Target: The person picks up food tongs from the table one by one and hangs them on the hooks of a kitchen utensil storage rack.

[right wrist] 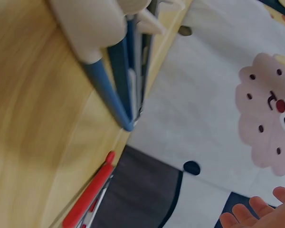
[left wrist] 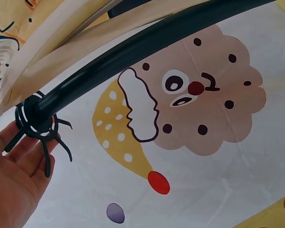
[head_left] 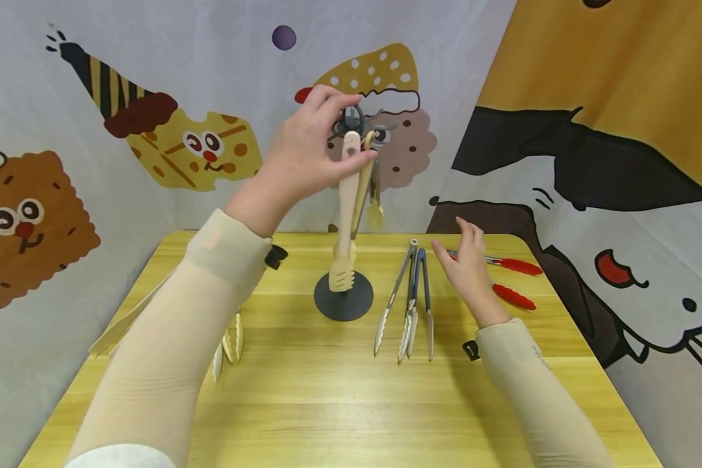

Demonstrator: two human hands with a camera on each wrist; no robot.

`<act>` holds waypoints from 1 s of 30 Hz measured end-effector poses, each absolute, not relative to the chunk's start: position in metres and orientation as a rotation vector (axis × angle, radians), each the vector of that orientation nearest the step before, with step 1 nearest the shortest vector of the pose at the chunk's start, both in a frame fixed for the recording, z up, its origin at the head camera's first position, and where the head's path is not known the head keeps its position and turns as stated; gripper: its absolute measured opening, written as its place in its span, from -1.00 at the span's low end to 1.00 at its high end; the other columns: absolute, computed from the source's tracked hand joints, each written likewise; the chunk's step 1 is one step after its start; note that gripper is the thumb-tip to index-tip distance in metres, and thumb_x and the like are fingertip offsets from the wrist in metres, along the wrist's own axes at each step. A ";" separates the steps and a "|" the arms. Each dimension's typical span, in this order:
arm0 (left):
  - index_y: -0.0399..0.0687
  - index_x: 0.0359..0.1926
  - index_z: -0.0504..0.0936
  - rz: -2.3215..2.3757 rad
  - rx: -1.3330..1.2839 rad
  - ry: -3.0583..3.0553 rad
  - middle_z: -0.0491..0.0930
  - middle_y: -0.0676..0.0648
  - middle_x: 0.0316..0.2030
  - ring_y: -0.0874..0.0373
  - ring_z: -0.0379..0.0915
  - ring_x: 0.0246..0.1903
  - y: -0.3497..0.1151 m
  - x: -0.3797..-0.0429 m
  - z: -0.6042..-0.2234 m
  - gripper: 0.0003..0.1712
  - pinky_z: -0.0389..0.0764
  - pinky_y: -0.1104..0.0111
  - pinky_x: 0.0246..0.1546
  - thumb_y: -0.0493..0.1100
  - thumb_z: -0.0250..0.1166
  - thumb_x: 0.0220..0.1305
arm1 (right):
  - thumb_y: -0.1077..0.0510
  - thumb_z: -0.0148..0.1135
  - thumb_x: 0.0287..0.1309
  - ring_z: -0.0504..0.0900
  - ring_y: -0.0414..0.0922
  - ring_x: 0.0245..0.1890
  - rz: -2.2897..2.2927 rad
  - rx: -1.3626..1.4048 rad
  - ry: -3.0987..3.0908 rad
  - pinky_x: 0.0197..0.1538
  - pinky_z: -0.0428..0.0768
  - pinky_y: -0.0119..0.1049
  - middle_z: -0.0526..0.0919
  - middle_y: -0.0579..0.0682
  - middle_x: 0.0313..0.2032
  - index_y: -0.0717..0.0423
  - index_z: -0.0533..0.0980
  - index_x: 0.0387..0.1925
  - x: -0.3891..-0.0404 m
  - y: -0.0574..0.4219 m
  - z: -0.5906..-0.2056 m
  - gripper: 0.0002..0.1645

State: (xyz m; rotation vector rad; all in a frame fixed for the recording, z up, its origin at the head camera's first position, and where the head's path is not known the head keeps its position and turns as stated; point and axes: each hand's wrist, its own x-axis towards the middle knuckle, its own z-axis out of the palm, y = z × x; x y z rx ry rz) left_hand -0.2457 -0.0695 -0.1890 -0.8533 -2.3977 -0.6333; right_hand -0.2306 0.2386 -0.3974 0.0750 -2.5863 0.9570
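1. My left grip [head_left: 310, 143] is bending round the top of the rack [head_left: 352, 119], fingers on its hub and thumb crossing in front of the pale tongs [head_left: 346, 195]. How hard I am pressing, I cannot tell; a hold this high is probably giving me control of the whole rack.
2. Close by my thumb, the pale tongs are standing nearly upright beside the pole [left wrist: 133, 59], handle end up at the hooks, toothed tip low over the base. Whether the hook or my thumb is carrying their weight, I cannot tell.
3. Beside them, the yellow tongs [head_left: 362, 188] are slanting down from their looped end, which is seemingly resting on a hook.
4. Below, the round black base [head_left: 343, 309] is sitting flat on the bench [head_left: 351, 403], its breadth likely keeping the loaded rack from tipping.
5. My right grip [head_left: 472, 273] is hovering with fingers loosely spread, holding nothing, between the blue tongs [head_left: 426, 279] and the red-handled tongs [head_left: 520, 266].
6. The blue tongs and steel tongs [head_left: 390, 304] are lying with their hinged ends together away from me, arms spreading by themselves.
7. Left of the base, more tongs [head_left: 238, 341] are lying partly behind my sleeve [head_left: 152, 364].
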 end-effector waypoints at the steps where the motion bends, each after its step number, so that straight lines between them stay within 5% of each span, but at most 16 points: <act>1: 0.03 0.34 0.29 -0.630 -0.847 -2.396 0.29 -0.03 0.16 0.14 0.40 -0.08 -0.069 -0.245 -0.189 -0.13 0.47 0.32 -0.09 0.35 0.21 0.11 | -0.19 0.11 0.23 0.12 0.24 0.31 0.952 0.067 -2.596 0.27 0.19 0.21 0.09 0.27 0.32 0.09 0.05 0.42 -0.231 0.242 -0.399 -0.12; 8: 0.01 0.28 0.33 -0.629 -0.753 -2.422 0.30 -0.04 0.10 0.12 0.35 -0.34 -0.060 -0.243 -0.188 -0.09 0.45 0.35 -0.24 0.45 0.18 0.04 | -0.20 0.08 0.25 0.10 0.29 0.31 0.906 -0.008 -2.678 0.29 0.15 0.24 0.07 0.30 0.33 0.13 0.04 0.42 -0.237 0.259 -0.407 -0.12; 30: -0.04 0.21 0.30 -0.717 -0.718 -2.468 0.29 -0.01 0.12 0.15 0.37 -0.26 -0.053 -0.241 -0.183 -0.25 0.47 0.40 -0.19 0.27 0.18 0.12 | -0.30 -0.02 0.25 -0.01 0.45 0.28 0.808 -0.263 -2.916 0.22 0.14 0.34 -0.03 0.45 0.35 0.24 -0.09 0.45 -0.250 0.324 -0.431 0.02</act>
